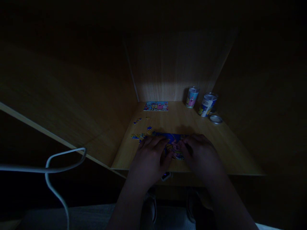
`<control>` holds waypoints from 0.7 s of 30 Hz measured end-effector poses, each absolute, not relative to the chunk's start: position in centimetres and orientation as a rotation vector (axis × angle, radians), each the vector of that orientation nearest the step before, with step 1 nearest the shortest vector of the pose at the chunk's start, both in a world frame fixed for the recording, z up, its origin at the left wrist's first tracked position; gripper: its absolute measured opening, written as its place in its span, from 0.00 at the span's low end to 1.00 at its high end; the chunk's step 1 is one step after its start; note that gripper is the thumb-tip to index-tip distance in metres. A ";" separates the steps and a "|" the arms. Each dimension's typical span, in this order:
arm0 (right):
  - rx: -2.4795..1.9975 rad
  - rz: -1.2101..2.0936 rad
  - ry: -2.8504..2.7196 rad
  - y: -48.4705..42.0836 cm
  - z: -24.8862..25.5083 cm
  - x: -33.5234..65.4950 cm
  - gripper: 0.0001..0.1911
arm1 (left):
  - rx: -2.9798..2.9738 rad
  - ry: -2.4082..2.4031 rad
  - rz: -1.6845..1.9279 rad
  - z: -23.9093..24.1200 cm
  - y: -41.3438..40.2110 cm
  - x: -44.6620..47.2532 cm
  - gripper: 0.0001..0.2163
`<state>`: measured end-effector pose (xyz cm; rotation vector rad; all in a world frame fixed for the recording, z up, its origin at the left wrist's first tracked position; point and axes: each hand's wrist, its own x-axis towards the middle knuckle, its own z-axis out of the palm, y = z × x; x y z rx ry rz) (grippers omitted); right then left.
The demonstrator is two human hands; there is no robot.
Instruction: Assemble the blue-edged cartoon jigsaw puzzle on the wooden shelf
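A partly built blue cartoon jigsaw puzzle (173,140) lies near the front edge of a wooden desk (182,119). My left hand (151,156) rests palm down on its left part, fingers stretched flat over the pieces. On the puzzle's right part lies my right hand (200,151), fingers bent and pressed onto the pieces near the middle. The two thumbs almost meet over the puzzle's centre. Both hands hide much of the picture. The scene is very dark.
Loose puzzle pieces (140,135) lie left of the puzzle, with more pieces (137,120) farther back. A finished small cartoon picture (155,106) lies at the back. Two cartoon tins (192,97) (208,103) and a round lid (215,119) stand back right. A white cable (57,166) loops at left.
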<state>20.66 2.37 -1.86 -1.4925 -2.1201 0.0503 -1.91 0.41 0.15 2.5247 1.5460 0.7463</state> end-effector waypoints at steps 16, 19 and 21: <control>-1.504 0.039 -2.121 2.4 -1.6 20.6 0.14 | 2.524 1.563 0.719 0.4 0.4 -1.8 0.15; -1.504 0.040 -2.115 2.3 -1.6 20.5 0.13 | 2.526 1.558 0.715 0.4 0.4 -1.8 0.16; -1.501 0.047 -2.108 2.2 -1.6 20.5 0.13 | 2.528 1.554 0.714 0.4 0.4 -1.8 0.15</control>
